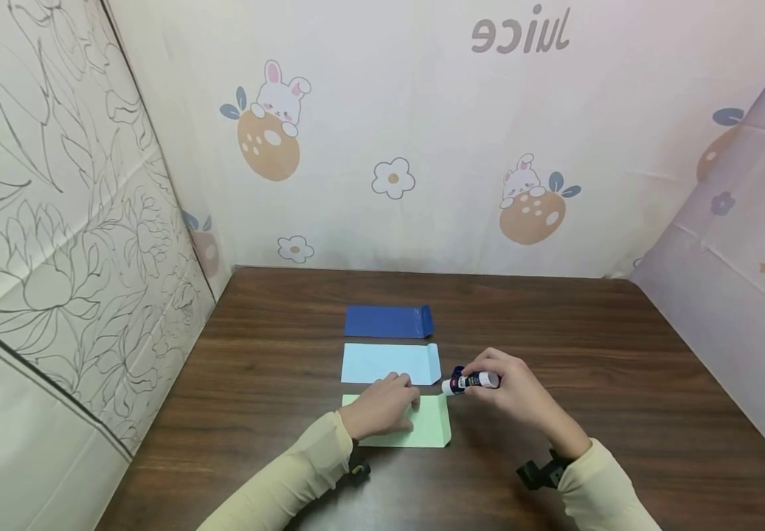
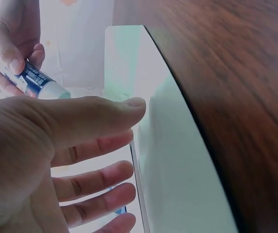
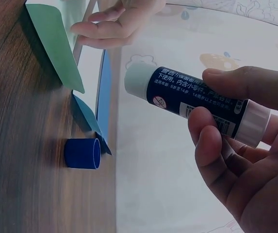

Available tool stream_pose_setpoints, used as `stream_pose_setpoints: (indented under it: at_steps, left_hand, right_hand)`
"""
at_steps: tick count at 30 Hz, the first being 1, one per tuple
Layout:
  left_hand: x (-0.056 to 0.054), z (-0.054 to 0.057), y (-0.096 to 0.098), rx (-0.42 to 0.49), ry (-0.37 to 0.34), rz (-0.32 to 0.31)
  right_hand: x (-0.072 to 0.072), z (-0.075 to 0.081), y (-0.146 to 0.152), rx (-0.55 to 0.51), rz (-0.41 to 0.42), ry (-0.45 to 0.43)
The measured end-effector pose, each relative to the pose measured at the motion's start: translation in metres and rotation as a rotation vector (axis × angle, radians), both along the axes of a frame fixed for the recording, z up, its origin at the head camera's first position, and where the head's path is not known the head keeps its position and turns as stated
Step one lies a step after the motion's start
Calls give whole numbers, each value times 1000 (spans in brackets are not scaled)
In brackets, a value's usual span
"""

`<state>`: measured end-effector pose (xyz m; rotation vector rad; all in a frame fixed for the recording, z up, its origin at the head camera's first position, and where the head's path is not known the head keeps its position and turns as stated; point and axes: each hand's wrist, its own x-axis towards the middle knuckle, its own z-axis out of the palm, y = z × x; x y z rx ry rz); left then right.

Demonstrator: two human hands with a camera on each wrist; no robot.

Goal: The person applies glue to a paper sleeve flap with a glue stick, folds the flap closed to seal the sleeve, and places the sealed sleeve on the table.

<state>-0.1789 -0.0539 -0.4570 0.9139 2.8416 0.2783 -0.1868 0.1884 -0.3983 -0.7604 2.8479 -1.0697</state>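
Observation:
A pale green paper envelope (image 1: 431,429) with its end flap unfolded lies nearest the person. The left hand (image 1: 383,407) rests its fingertips on it, fingers spread and slightly bent in the left wrist view. My right hand (image 1: 513,387) pinches an uncapped glue stick (image 3: 194,99) between thumb and fingers, with a dark label and white body. Its pale tip points left, near the flap's upper corner in the head view; whether they touch I cannot tell. The blue glue cap (image 3: 82,153) stands on the table beyond the glue stick.
Above the green envelope lie a light blue envelope (image 1: 382,363) and a dark blue envelope (image 1: 385,322), both with flaps at the right. All rest on a dark wooden table (image 1: 262,369). Printed curtains (image 1: 395,118) rise behind and beside the table.

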Motion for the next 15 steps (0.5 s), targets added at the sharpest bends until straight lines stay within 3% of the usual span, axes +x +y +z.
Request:
stream_pose_setpoints:
  at_steps: [8, 15]
  left_hand:
    - [-4, -2, 8, 16, -9, -19]
    - [-5, -6, 11, 23, -15, -37]
  right_hand:
    - [-2, 2, 3, 3, 5, 32]
    - [-3, 0, 7, 13, -30, 4]
